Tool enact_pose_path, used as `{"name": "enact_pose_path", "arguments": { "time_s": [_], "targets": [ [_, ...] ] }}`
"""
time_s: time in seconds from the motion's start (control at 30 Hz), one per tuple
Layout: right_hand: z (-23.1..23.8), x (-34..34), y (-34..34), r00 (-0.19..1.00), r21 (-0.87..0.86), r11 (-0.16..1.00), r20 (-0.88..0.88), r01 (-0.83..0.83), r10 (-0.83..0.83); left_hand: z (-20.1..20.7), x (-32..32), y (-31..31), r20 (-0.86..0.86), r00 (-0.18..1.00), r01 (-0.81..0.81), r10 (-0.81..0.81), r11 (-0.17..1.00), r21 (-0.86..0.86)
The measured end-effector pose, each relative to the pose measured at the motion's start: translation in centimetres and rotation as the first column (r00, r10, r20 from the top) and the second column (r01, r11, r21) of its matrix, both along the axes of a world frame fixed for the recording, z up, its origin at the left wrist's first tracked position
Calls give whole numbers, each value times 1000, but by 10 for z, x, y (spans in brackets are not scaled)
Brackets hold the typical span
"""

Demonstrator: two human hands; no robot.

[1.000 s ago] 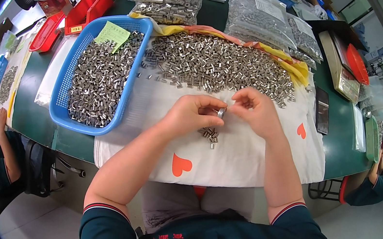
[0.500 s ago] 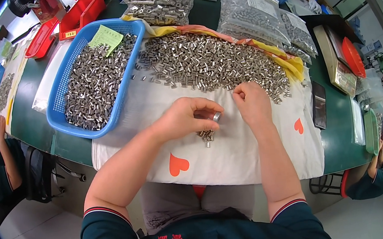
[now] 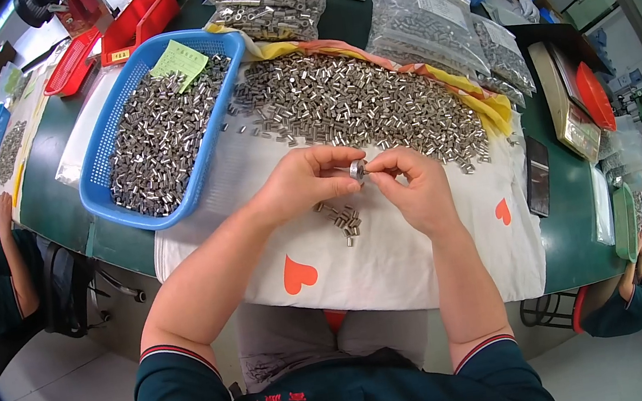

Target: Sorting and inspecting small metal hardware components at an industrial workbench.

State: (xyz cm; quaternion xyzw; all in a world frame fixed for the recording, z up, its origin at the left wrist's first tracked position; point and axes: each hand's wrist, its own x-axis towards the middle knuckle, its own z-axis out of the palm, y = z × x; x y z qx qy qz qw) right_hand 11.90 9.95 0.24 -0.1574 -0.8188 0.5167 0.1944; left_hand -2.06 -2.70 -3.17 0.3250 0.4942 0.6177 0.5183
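Observation:
Held between the thumb and fingers of my left hand (image 3: 306,180) is a thick round metal ring (image 3: 357,169). My right hand (image 3: 419,187) is closed in a pinch at the ring's right side. A small metal piece shows at its fingertips, mostly hidden by them. Below my left hand lies a small group of short metal sleeves (image 3: 349,228), on a white cloth (image 3: 381,274) printed with red hearts. Just beyond both hands spreads a large heap of similar sleeves (image 3: 365,104).
A blue basket (image 3: 92,191) full of sleeves, with a green paper slip (image 3: 180,64), stands left. Bags of metal parts (image 3: 273,2) lie behind the heap. A dark phone-like slab (image 3: 536,177) rests right of the cloth. Other people work around the table.
My right hand has moved left and away from the heap to the ring. My left hand has lifted the ring slightly, and more of the small sleeve group shows.

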Motion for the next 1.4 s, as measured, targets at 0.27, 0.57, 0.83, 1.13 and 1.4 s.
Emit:
{"name": "enact_pose_path", "arguments": {
  "time_s": [0.27, 0.57, 0.83, 1.13, 1.4],
  "targets": [
    [2, 0, -9, 999, 123, 992, 22, 22, -25, 7, 3, -2, -66, 997, -35, 31, 997, -65],
    [7, 2, -4, 998, 135, 991, 56, -7, -1, 8, 5, -2, -125, 992, -42, 32, 996, -79],
    [-4, 1, 27, 964, -43, 975, 168, 217, -207, 14, 10, -2, -292, 952, 62, -92, 992, -112],
    [-34, -20, 22, 954, 662, 719, 18, 212, -298, 20, 13, -3, -345, 927, 99, -148, 983, -155],
    [-31, -19, 14, 975, 674, 730, 64, 115, -213, 17, 10, -4, -398, 908, 71, -131, 984, -162]
  ]
}}
